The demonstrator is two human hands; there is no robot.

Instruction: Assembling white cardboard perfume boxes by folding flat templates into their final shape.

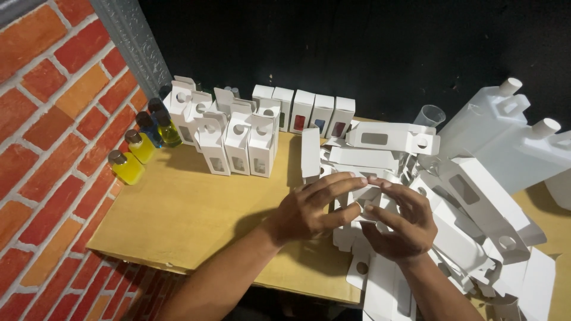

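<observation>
Two hands meet over a heap of flat white cartons (452, 196) on the right half of the worktop (178, 214) — the left hand (312, 208) and the right hand (398, 223) close together, fingers curled round one white carton (364, 199) held between them, just above the heap's near edge. That carton is small, of plain white card, partly folded; the fingers hide most of it, so its exact shape cannot be told. The unfolded blanks around it have a rectangular window and a round hang hole cut in them, and they lie crossed over one another, some sliding off the near edge. Behind the hands, a block of assembled boxes (238, 142) stands upright with top flaps raised, and a row of closed boxes (309, 110) farther back shows coloured contents through the windows. Along the brick wall (41, 137) on the left stand small bottles (140, 145) of yellow and blue liquid with dark caps. At the far right lie white plastic jugs (505, 128) on their sides, and a clear cup (429, 115) stands just beside them.
</observation>
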